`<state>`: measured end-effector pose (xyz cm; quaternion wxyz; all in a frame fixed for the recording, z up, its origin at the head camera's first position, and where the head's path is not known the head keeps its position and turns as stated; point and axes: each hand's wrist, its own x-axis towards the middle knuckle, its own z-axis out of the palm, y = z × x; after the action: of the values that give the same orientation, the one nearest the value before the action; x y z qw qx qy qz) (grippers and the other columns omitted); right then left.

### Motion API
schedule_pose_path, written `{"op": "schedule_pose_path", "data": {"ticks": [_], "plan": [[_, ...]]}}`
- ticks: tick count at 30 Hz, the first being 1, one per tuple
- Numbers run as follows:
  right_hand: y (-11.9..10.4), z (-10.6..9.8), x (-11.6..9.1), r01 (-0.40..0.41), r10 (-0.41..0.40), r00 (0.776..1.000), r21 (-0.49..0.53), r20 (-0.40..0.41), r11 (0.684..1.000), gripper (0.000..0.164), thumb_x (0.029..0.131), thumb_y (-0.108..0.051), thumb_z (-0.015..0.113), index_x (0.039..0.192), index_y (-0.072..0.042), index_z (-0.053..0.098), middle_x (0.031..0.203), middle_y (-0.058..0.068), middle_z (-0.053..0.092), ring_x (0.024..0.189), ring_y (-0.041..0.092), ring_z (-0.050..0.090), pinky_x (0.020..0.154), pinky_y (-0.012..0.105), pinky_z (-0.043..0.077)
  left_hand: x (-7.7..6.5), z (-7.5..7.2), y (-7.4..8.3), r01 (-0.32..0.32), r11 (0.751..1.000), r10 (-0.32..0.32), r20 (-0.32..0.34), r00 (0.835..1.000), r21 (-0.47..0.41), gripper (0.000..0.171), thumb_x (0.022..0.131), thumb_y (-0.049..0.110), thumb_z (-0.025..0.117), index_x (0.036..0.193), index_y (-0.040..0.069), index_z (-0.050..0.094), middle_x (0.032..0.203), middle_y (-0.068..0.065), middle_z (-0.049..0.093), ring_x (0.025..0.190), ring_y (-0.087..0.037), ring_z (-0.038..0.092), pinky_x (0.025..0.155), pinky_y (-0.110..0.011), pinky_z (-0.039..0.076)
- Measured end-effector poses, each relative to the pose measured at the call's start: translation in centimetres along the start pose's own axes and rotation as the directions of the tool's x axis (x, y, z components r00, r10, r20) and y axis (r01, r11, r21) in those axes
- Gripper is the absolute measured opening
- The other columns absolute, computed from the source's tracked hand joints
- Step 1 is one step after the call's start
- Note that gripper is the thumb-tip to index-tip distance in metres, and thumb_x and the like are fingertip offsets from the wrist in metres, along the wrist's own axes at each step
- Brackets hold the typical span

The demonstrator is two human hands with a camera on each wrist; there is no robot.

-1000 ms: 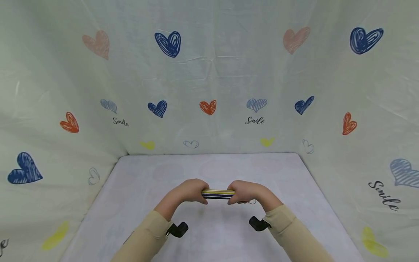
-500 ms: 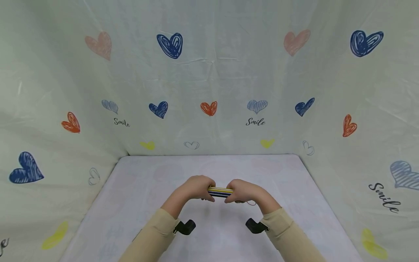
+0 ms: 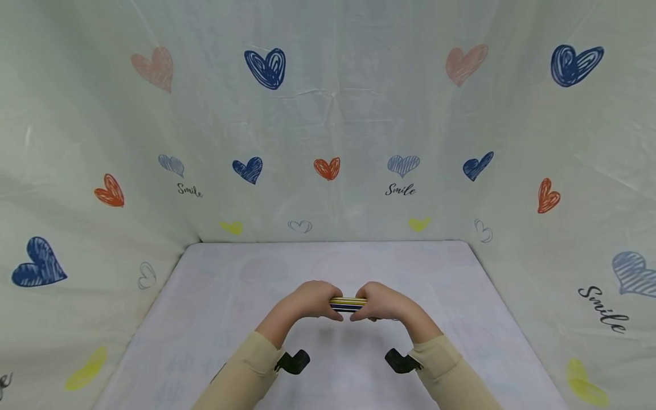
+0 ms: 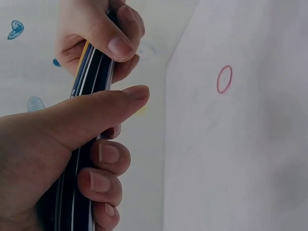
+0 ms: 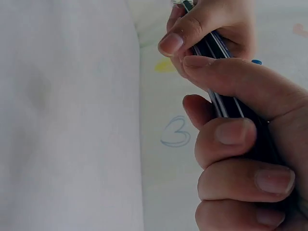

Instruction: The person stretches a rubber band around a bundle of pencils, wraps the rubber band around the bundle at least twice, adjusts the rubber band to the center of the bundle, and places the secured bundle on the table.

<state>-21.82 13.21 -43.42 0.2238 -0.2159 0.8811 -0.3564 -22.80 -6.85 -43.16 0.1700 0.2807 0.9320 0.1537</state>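
Note:
Both hands grip one bundle of slim striped sticks that look like pencils (image 3: 348, 304), yellow, white and dark blue, held level over the table. My left hand (image 3: 315, 299) curls round the left part and my right hand (image 3: 381, 302) round the right part. Only a short stretch of the bundle (image 4: 96, 72) shows between them. In the left wrist view, the left thumb lies across it with the fingers wrapped beneath. The right wrist view has the right fingers curled round the dark sticks (image 5: 224, 103), the two thumbs close together. Both palms hide most of its length.
A pale table (image 3: 328, 262) lies under the hands, its far edge meeting a whitish curtain (image 3: 328, 125) printed with hearts and "Smile". The curtain also runs along both sides. Black wrist cameras (image 3: 294, 361) hang below the beige sleeves (image 3: 246, 364).
My left hand has shifted right, closer to the right hand, so less of the bundle shows between them. Both hands rose slightly, then came down again. The thin loop below the right hand is now barely visible.

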Motion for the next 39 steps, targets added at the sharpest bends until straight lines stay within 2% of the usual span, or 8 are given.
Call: {"op": "schedule_pose_path", "data": {"ticks": [4, 9, 16, 21, 25, 29, 33, 39], "plan": [[0.3, 0.1, -0.5, 0.050, -0.048, 0.998, 0.052, -0.037, 0.997, 0.014, 0.079, -0.020, 0.079, 0.085, -0.012, 0.070, 0.062, -0.002, 0.063, 0.050, 0.012, 0.050, 0.047, 0.027, 0.041, -0.1, 0.0, 0.2, -0.021, 0.999, 0.021, 0.002, 1.000, 0.029, 0.016, 0.082, 0.029, 0.080, 0.088, 0.019, 0.069, 0.069, 0.013, 0.057, 0.063, -0.007, 0.051, 0.062, -0.025, 0.044], [0.7, 0.4, -1.3, 0.133, -0.107, 0.979, 0.144, -0.172, 0.981, 0.030, 0.079, -0.020, 0.082, 0.104, -0.010, 0.070, 0.080, -0.001, 0.065, 0.066, 0.015, 0.059, 0.059, 0.031, 0.049, -0.1, -0.2, 0.2, -0.035, 0.997, 0.035, 0.000, 0.999, 0.062, 0.012, 0.085, 0.027, 0.077, 0.086, 0.020, 0.067, 0.069, 0.012, 0.056, 0.063, -0.008, 0.049, 0.061, -0.026, 0.043], [1.3, 1.8, -1.9, 0.205, -0.092, 0.921, 0.274, -0.378, 0.940, 0.041, 0.079, -0.020, 0.083, 0.116, -0.009, 0.067, 0.099, 0.002, 0.067, 0.089, 0.019, 0.063, 0.073, 0.033, 0.051, -0.5, -0.7, 0.2, -0.037, 0.995, 0.039, -0.028, 0.999, 0.089, 0.013, 0.085, 0.027, 0.076, 0.085, 0.020, 0.066, 0.068, 0.013, 0.055, 0.062, -0.008, 0.050, 0.060, -0.026, 0.043], [1.9, 3.1, -1.8, 0.292, -0.068, 0.851, 0.362, -0.521, 0.885, 0.050, 0.077, -0.013, 0.084, 0.123, -0.012, 0.064, 0.108, 0.007, 0.067, 0.097, 0.022, 0.062, 0.075, 0.029, 0.053, -0.6, -0.5, 0.3, -0.034, 0.995, 0.039, -0.045, 0.998, 0.097, 0.013, 0.085, 0.028, 0.076, 0.087, 0.019, 0.067, 0.068, 0.013, 0.055, 0.062, -0.008, 0.050, 0.060, -0.025, 0.043], [2.4, 3.9, -1.6, 0.391, -0.115, 0.795, 0.360, -0.595, 0.847, 0.060, 0.076, -0.006, 0.084, 0.130, -0.012, 0.058, 0.119, 0.012, 0.064, 0.108, 0.024, 0.058, 0.081, 0.025, 0.051, -0.7, -0.4, 0.2, -0.022, 0.996, 0.027, -0.058, 0.998, 0.088, 0.012, 0.086, 0.027, 0.075, 0.087, 0.019, 0.067, 0.067, 0.012, 0.054, 0.061, -0.008, 0.049, 0.060, -0.025, 0.043], [2.5, 4.3, -1.7, 0.455, -0.167, 0.757, 0.326, -0.632, 0.829, 0.073, 0.074, 0.001, 0.083, 0.138, -0.009, 0.050, 0.131, 0.014, 0.058, 0.118, 0.029, 0.052, 0.091, 0.025, 0.046, -0.9, -0.2, -0.1, -0.029, 0.997, 0.034, -0.071, 0.997, 0.072, 0.013, 0.086, 0.026, 0.074, 0.082, 0.020, 0.064, 0.065, 0.011, 0.053, 0.060, -0.008, 0.047, 0.059, -0.026, 0.041], [1.3, 4.3, -2.2, 0.490, -0.201, 0.727, 0.291, -0.656, 0.822, 0.083, 0.072, 0.008, 0.082, 0.143, -0.003, 0.041, 0.138, 0.018, 0.050, 0.122, 0.036, 0.047, 0.099, 0.035, 0.043, -1.0, -0.1, -0.1, -0.039, 0.997, 0.043, -0.076, 0.996, 0.063, 0.015, 0.086, 0.026, 0.074, 0.080, 0.021, 0.062, 0.064, 0.012, 0.052, 0.059, -0.007, 0.046, 0.058, -0.026, 0.040], [-0.6, 4.2, -3.0, 0.484, -0.191, 0.709, 0.272, -0.679, 0.832, 0.083, 0.071, 0.009, 0.081, 0.142, 0.000, 0.040, 0.139, 0.020, 0.049, 0.125, 0.038, 0.045, 0.102, 0.046, 0.039, -1.0, 0.1, 0.1, -0.033, 0.998, 0.038, -0.085, 0.996, 0.061, 0.014, 0.085, 0.027, 0.077, 0.083, 0.020, 0.065, 0.064, 0.012, 0.053, 0.059, -0.008, 0.048, 0.058, -0.025, 0.042]]}}
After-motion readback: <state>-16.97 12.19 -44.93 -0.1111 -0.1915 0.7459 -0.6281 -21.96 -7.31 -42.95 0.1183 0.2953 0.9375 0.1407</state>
